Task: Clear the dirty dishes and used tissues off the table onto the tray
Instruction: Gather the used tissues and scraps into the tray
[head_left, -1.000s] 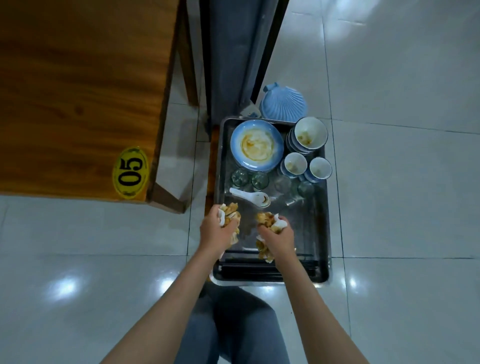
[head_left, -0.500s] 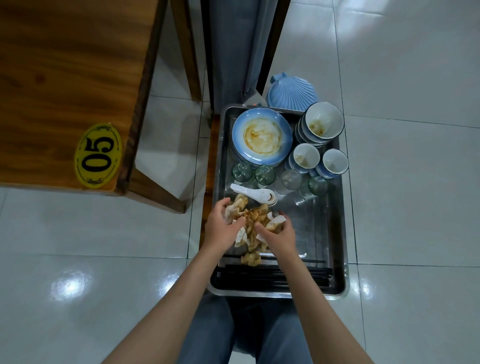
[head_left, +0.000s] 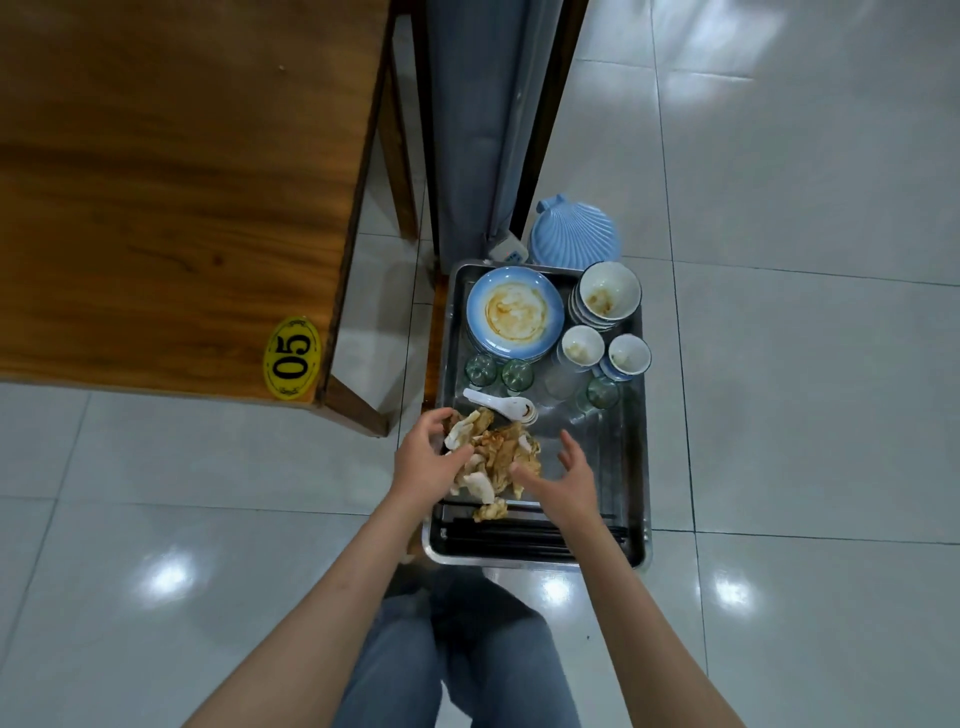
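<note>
**Inspector:** Where are the used tissues lying relative to the hands?

**Operator:** I am seeing them heaped in the tray, toward its near left corner, just short of the white spoon. The left hand is resting against the left side of the heap, fingers loosely curled around a few pieces. The right hand is hovering just right of the heap, fingers spread and straight, gripping nothing; I cannot tell whether its thumb is touching the tissues.

**Inspector:** And the dishes?

**Operator:** I am finding the stained blue plate sitting at the tray's far left corner, stacked bowls at the far right corner, two small cups just nearer, and glasses standing in a row across the middle. Dark chopsticks are lying along the near edge. The table is standing well to the left, its number tag at the near right corner.
</note>
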